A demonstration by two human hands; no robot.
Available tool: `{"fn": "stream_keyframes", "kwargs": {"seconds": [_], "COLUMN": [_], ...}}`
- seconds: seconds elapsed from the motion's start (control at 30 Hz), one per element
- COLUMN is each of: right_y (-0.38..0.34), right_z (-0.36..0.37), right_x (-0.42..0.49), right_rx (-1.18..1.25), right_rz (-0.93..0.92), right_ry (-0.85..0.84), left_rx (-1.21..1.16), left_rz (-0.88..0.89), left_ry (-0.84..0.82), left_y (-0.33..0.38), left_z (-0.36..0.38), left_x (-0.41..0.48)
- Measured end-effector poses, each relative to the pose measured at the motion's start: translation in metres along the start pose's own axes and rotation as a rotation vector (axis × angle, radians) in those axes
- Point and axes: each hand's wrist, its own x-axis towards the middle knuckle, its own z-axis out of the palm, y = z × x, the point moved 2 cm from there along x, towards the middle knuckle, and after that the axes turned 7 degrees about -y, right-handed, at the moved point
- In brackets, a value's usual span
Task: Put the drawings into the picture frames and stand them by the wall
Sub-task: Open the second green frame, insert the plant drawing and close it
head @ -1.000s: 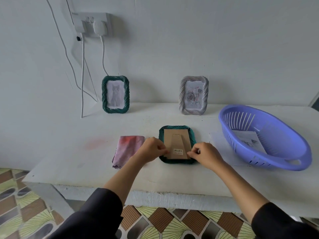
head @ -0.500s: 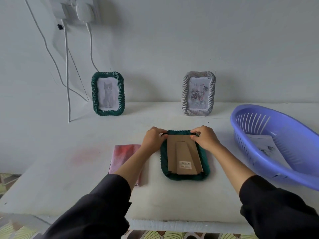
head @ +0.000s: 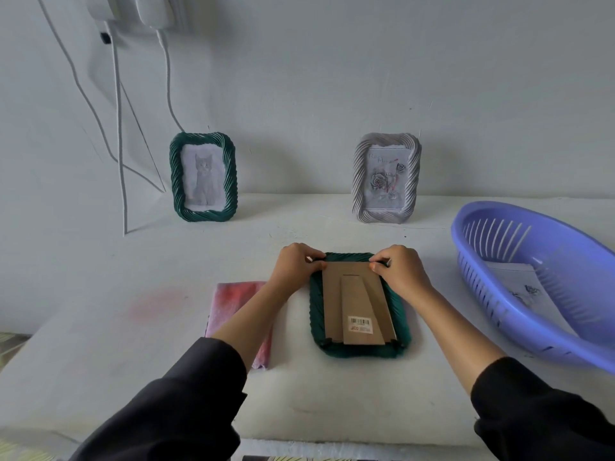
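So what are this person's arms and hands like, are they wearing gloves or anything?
No gloves: the left hand and right hand are bare, with no ring, watch or bracelet that shows. Both arms wear dark, near-black long sleeves, the left sleeve and right sleeve, of soft plain cloth without markings, bunched partway up so the forearms are uncovered.

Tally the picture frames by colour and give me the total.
Green: 2, the standing cat frame and the face-down frame
Grey-white: 1, the standing rose frame
Total: 3
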Motion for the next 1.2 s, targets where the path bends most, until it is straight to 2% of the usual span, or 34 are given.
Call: {"fn": "stream_keyframes", "kwargs": {"seconds": [0.47, 0.73, 0.83, 0.97, 1.1, 1.2], "right_y": [-0.001, 0.0, 0.001, 0.011, 0.016, 0.013], "right_z": [0.002, 0.005, -0.001, -0.008, -0.009, -0.009], "right_x": [-0.004, -0.004, -0.013, -0.033, -0.065, -0.085], "right_rx": [0.026, 0.031, 0.131, 0.31, 0.254, 0.211], "right_rz": [0.025, 0.052, 0.075, 0.111, 0.139, 0.15], "right_ry": [0.028, 0.021, -0.016, -0.005, 0.019, -0.01], "left_rx": [0.012, -0.015, 0.019, 0.021, 0.049, 0.062], "left_rz": [0.006, -0.008, -0.005, -0.098, -0.232, -0.305], "left_ry": [-0.049, -0.014, 0.035, 0.143, 0.014, -0.023], "left_y": [0.004, 0.008, 0.012, 0.016, 0.021, 0.025], "left_z": [-0.003, -0.001, 0.002, 0.001, 0.006, 0.013], "left_x": [-0.001, -0.008, -0.017, -0.033, -0.052, -0.065]}}
